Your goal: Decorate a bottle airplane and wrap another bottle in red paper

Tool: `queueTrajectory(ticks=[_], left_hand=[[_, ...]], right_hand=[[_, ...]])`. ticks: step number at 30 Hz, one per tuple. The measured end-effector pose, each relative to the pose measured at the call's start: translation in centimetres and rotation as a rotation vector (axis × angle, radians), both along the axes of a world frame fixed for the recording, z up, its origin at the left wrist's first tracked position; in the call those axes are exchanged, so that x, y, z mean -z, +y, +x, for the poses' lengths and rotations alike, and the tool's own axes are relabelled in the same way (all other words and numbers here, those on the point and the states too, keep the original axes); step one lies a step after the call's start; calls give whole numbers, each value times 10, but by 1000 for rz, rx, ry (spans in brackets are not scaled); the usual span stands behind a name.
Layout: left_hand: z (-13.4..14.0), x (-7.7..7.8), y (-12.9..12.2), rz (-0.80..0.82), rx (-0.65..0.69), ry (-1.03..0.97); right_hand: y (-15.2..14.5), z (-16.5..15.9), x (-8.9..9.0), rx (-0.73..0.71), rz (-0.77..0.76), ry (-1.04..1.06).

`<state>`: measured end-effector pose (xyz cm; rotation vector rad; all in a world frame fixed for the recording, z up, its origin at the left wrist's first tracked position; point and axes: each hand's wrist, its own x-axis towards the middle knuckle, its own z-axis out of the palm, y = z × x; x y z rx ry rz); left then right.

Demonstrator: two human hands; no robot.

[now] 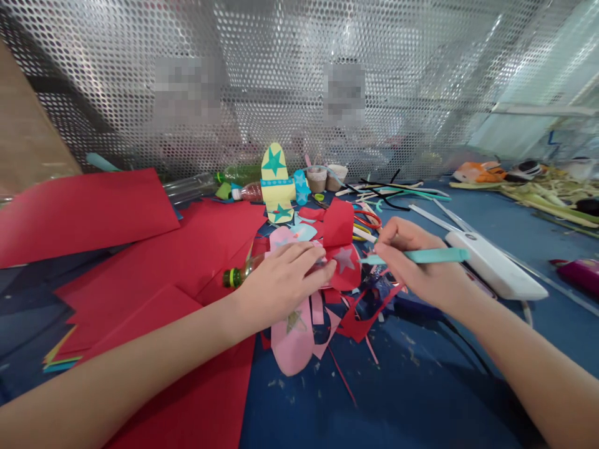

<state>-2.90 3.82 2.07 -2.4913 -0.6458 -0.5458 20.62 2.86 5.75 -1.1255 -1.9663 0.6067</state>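
While the right hand pinches a pen: red card already starred.
Left hand: over bottle, grip hidden from me.
Pink paper: starred; remainder unclear.

Well left of the pen in my right hand, paper sheets lie on the table; right, a device; behind-left, two cups; before-left, paper scraps; farthest behind, a wall.
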Motion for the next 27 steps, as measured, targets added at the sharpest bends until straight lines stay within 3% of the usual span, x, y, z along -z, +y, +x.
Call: queueTrajectory(ticks=[4, 7, 9, 11, 14, 21, 24, 27], left_hand=[[-1, 1, 3, -16, 15, -9], [-2, 3, 4, -19, 15, -22], [-2, 3, 4, -13, 19, -33], [-2, 4, 3, -9, 24, -39], [-1, 4, 3, -9, 18, -39], [-2, 1, 2, -13, 6, -29], [-2, 0, 2, 2, 11, -37], [-2, 1, 2, 6, 18, -40]], right_hand=[[-30, 1, -10, -349, -62, -430], [-48, -6, 9, -406, 115, -674], [-53, -11, 27, -337, 347, -753], [-54, -14, 42, -260, 487, -788], [-54, -14, 47, -178, 606, -801], [-53, -7, 26, -119, 667, -791], [-44, -7, 28, -95, 690, -799], [-39, -7, 32, -125, 613, -751]])
